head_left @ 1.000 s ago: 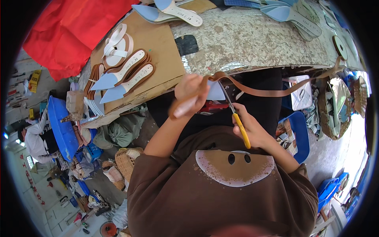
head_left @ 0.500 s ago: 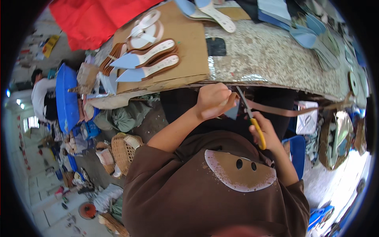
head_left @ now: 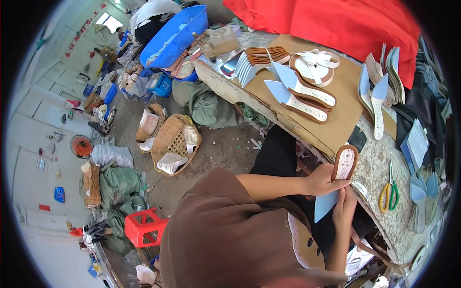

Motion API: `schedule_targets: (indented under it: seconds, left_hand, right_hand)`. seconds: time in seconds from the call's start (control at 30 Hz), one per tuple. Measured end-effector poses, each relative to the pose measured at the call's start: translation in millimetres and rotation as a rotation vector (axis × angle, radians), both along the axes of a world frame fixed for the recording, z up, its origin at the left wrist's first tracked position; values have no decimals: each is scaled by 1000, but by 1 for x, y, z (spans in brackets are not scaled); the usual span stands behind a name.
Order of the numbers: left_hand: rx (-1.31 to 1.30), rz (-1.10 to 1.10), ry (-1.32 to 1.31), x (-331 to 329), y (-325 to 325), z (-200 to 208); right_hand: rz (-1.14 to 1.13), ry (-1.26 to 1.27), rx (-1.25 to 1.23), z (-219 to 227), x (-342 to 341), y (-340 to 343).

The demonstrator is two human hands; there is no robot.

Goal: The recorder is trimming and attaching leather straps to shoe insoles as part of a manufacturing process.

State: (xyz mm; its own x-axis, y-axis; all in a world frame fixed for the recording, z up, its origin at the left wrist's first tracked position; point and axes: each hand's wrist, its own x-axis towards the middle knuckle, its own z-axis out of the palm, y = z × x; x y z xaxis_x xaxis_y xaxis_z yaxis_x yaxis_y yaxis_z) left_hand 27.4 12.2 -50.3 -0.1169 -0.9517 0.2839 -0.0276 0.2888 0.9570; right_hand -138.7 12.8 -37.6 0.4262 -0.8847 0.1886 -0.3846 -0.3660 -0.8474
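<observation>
L hand (head_left: 321, 181) pinches the insole (head_left: 345, 164), at the counter (head_left: 372, 158) edge; R hand (head_left: 344, 209) grasps it just below, near its blue toe (head_left: 324, 205). Poss. risks: a loose pinch w/ no support under could drop it; pressing too hard might crease the toe. Scissors (head_left: 389, 185) lie near the R arm, so a wide elbow might knock them off. Writing: small dark print on the insole's heel, sim. on the pile (head_left: 308, 111); red characters (head_left: 85, 30) on the far wall (head_left: 72, 21).

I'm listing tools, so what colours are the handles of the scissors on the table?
One yellow handle, one green handle; head view.
</observation>
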Motion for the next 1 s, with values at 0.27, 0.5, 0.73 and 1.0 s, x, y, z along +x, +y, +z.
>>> schedule_targets:
  seconds: [0.27, 0.5, 0.73, 1.0]
  left_hand:
    - [-35, 124, -82, 12, 1, 1]
    - [200, 34, 269, 17, -15, 34]
    - [-560, 566, -767, 108, -150, 43]
    - [-399, 509, -1313, 143, -140, 13]
  right_hand:
    - [-8, -408, 469, -44, 19, 5]
    - [-26, -125, 256, -59, 24, 9]
    - [-238, -79, 189, -53, -38, -12]
    - [-332, 164, -138, -3, -17, -122]
